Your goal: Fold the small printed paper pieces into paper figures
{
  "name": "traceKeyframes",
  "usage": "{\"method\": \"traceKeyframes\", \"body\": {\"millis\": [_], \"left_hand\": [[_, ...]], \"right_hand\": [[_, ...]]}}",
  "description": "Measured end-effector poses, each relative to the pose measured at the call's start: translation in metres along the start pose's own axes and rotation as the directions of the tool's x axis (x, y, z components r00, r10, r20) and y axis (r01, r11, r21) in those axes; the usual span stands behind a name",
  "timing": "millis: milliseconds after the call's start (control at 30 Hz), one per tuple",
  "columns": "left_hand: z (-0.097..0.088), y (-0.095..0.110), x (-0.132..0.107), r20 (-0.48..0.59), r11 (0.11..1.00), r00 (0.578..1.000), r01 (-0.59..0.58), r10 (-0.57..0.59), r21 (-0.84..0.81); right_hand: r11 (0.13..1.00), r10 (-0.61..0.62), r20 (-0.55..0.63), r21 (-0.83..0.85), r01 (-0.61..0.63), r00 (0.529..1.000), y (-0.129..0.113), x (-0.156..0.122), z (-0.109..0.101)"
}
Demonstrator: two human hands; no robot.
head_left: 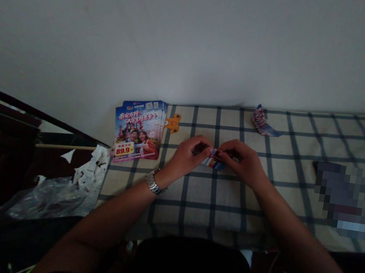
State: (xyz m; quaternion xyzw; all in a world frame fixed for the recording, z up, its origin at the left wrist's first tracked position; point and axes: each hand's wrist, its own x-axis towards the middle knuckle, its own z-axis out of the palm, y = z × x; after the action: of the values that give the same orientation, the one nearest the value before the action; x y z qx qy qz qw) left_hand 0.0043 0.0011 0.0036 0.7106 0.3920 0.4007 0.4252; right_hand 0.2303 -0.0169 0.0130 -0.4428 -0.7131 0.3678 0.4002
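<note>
Between my two hands is a small folded piece of printed paper [213,161], coloured blue, white and red. My left hand [190,155], with a metal watch on its wrist, pinches the left side of the paper between thumb and finger. The paper's right side is gripped the same way by my right hand [243,161]. Both hands rest low over the checked cloth, close together. Left of them lies a stack of printed flyers [139,136], and beyond my right hand a folded, crumpled flyer [261,122] sits near the wall.
A blue-and-white checked cloth [171,204] covers the table, which meets a pale wall [198,37] at the back. An orange bear figure [173,123] shows beside the stack. On the right is a blurred dark object [339,193]. Clear plastic [51,199] and torn white paper [92,168] lie at the left.
</note>
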Motion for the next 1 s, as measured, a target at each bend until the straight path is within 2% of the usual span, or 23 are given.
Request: {"method": "traceKeyframes", "body": {"millis": [100,267,467,767,1000], "left_hand": [[-0.0008,0.0003,0.0006,-0.009,1.0,1.0,0.002,-0.002,-0.031],[-0.0006,0.0005,0.0019,-0.098,0.997,0.995,0.03,-0.037,-0.069],[-0.0007,0.0004,0.0026,-0.124,0.995,0.992,-0.002,-0.01,-0.101],[-0.001,-0.0015,0.002,-0.117,0.998,0.993,0.006,-0.014,-0.069],[0.0021,-0.0017,-0.0009,0.006,0.996,0.999,-0.042,0.043,-0.08]], "right_hand": [[1.0,-0.001,-0.033,-0.001,0.001,0.999,0.0001,-0.0004,0.0004],[0.965,0.188,-0.089,0.205,-0.166,0.978,0.005,-0.0017,0.0028],[0.939,0.258,-0.095,0.257,-0.227,0.961,0.0031,-0.0004,0.0008],[0.96,0.238,-0.168,0.191,-0.205,0.957,0.0039,-0.0007,-0.0006],[0.979,0.192,-0.144,0.097,-0.179,0.971,0.0026,-0.002,-0.0006]]}}
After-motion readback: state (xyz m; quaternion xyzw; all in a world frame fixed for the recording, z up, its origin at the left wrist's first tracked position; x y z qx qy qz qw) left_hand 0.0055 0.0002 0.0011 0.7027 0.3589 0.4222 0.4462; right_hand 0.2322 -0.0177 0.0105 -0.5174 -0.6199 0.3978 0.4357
